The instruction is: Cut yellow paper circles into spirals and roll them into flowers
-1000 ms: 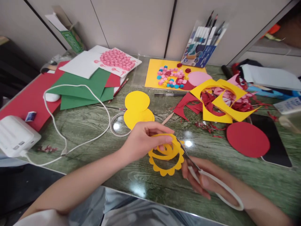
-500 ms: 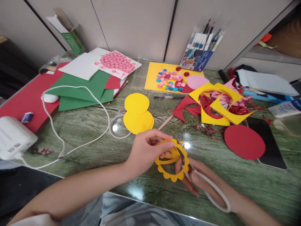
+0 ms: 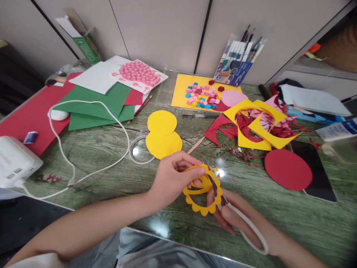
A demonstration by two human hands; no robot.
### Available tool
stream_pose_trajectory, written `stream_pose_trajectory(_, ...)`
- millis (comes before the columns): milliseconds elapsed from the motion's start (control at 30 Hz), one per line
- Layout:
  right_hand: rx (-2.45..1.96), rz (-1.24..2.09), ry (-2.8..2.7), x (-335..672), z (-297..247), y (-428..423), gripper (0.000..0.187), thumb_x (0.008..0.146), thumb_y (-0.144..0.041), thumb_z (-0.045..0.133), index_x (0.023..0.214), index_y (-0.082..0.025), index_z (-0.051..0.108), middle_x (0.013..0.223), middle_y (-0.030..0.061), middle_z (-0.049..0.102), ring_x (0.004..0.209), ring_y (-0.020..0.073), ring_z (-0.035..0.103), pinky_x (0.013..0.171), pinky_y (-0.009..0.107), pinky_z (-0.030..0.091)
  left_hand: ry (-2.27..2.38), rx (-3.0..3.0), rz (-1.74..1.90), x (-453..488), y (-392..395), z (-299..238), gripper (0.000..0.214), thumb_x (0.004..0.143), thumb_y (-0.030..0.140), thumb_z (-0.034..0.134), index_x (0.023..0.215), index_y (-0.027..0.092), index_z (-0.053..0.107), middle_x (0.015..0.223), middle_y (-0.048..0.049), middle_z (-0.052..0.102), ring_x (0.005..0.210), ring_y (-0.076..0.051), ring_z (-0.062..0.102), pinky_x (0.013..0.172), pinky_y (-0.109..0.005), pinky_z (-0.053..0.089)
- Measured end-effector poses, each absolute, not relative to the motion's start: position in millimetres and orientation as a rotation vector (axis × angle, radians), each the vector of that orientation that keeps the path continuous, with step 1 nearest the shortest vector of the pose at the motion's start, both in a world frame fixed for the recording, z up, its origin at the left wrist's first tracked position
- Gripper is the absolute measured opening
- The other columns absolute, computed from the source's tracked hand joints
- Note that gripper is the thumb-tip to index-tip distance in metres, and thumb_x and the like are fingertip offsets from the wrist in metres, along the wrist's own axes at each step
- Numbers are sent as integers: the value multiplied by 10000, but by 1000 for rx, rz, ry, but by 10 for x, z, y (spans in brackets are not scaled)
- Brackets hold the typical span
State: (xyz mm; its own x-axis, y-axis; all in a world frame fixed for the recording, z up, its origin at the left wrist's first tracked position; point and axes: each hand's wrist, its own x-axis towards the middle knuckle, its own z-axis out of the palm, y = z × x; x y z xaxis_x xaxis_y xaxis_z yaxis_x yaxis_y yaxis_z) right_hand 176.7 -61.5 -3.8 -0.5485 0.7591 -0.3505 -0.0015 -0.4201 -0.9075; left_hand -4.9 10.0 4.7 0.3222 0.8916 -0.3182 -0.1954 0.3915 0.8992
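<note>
Here we have the yellow scalloped paper [image 3: 202,209], a ring with a wavy outer edge and a curl of strip coiling inside it. It sits at the near middle of the surface [image 3: 111,149], lifted just above it between both hands. The left hand [image 3: 170,178] pinches the upper part of the paper, thumb on top and fingertips tucked under the inner coil. The right hand [image 3: 237,217] is closed on the scissors [image 3: 245,225], fingers curled through the white loop handle. The blades run up into the paper's right side, and we cannot tell how far apart they are.

Just beyond the left hand we see a wooden stick [image 3: 196,145] and a stack of plain yellow discs [image 3: 163,134], with a clear ring lying partly under them. To the right lies a red disc [image 3: 288,169], overlapping a dark tablet [image 3: 320,175]. Behind it there's a heap of yellow offcuts [image 3: 259,126] with round holes, mixed with red scraps.

Further back, a yellow sheet [image 3: 181,93] carries small pink, blue and red paper rolls, and a brush pack [image 3: 237,59] leans on the wall. Off to the left we have green sheets [image 3: 97,104] over red ones, and a white cable [image 3: 92,171] looping down to a white box [image 3: 13,160] at the surface's edge.
</note>
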Motion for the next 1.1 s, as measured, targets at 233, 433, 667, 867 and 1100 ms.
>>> stream_pose_trajectory(233,-1179,1920,-1326,1743,-76,-645,301,894,-511,460,857,-214,479,592,-72,322,482,79,270,421,199,205,943,880,862,-48,82,48,142,693,197,735,750,144,616,595,36,662,457,-40,587,418,-91,447)
stream_pose_trajectory(433,-1234,1877,-1325,1745,-78,-663,322,886,-534,458,837,-216,466,592,-73,319,481,79,282,428,203,205,932,887,859,-49,68,50,132,702,204,731,792,162,645,627,33,666,472,-42,589,412,-89,448)
stream_pose_trajectory(667,-1231,1890,-1247,1808,-54,-657,281,898,-500,461,866,-221,473,589,-74,292,487,84,239,424,211,187,913,913,911,-71,53,39,148,722,210,716,860,191,663,623,47,633,470,-32,547,400,-88,442)
stream_pose_trajectory(867,-1217,1929,-1213,1842,-39,-661,276,893,-496,477,874,-221,494,582,-74,282,482,82,222,410,206,171,927,916,921,-78,76,54,125,721,209,720,826,181,658,582,46,618,462,-32,539,397,-84,431)
stream_pose_trajectory(1100,-1221,1933,-1295,1851,10,-599,352,881,-540,467,774,-206,436,565,-79,286,468,75,224,404,207,176,917,952,931,-111,132,75,100,702,198,734,780,185,673,580,43,611,451,-32,537,371,-79,404)
